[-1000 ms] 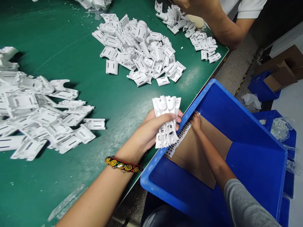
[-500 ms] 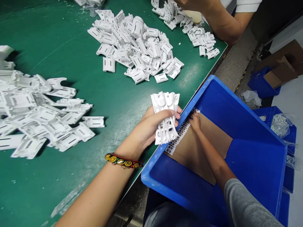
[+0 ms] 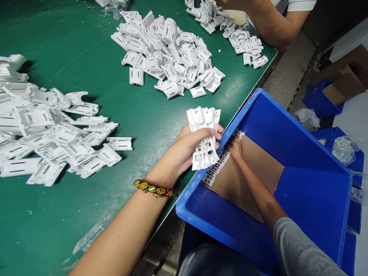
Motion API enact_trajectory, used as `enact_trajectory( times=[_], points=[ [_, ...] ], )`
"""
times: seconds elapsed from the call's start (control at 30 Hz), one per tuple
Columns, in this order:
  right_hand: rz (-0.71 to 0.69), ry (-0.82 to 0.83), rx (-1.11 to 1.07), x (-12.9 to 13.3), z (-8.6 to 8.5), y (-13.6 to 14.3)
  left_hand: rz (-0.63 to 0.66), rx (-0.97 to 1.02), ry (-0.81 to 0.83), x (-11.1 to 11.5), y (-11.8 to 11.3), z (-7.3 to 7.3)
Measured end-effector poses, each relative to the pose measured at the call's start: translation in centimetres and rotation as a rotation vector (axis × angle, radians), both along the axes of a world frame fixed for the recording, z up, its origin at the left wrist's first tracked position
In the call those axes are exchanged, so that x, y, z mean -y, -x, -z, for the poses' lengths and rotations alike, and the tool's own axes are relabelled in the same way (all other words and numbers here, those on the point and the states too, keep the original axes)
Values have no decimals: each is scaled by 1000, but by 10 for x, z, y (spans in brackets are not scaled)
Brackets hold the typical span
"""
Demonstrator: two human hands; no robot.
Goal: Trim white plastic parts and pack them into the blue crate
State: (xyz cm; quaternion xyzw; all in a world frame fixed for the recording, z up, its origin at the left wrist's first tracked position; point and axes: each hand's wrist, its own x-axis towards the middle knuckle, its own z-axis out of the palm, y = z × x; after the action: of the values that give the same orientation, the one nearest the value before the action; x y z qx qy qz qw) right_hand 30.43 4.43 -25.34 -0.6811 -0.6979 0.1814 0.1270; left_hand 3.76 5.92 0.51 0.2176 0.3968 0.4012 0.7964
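Observation:
Several white plastic parts [image 3: 204, 119], fanned side by side, are gripped in my left hand [image 3: 186, 147], thumb across the front and fingertips behind. They are held above the table's edge, beside the rim of a blue bin [image 3: 189, 191]. My right hand [image 3: 236, 148] reaches down inside the bin at its near-table wall. Its fingers touch a row of white parts [image 3: 220, 163] with dark holes, laid on a cardboard sheet [image 3: 244, 184]. The right fingertips are partly hidden, so I cannot make out what they hold, if anything.
On the green table [image 3: 97, 92] lie a pile of white parts [image 3: 166, 57] and another white pile [image 3: 57, 126] at left. Across the corner, a co-worker's arm [image 3: 276, 23] rests near smaller white pieces [image 3: 247, 46]. More blue bins [image 3: 323, 99] stand on the floor at right.
The view has shifted slightly, moving the table piles a little rightward in the picture. My left hand still holds the fanned parts; my right hand stays at the row in the bin.

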Motion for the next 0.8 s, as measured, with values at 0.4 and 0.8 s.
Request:
enact_trajectory(
  times=[0.4, 0.8],
  points=[
    [-96, 24, -37, 20, 11, 13, -5, -6, -10, 1, -1, -3],
    [-245, 22, -46, 60, 17, 26, -3, -8, -38, 1, -2, -5]
  ],
)
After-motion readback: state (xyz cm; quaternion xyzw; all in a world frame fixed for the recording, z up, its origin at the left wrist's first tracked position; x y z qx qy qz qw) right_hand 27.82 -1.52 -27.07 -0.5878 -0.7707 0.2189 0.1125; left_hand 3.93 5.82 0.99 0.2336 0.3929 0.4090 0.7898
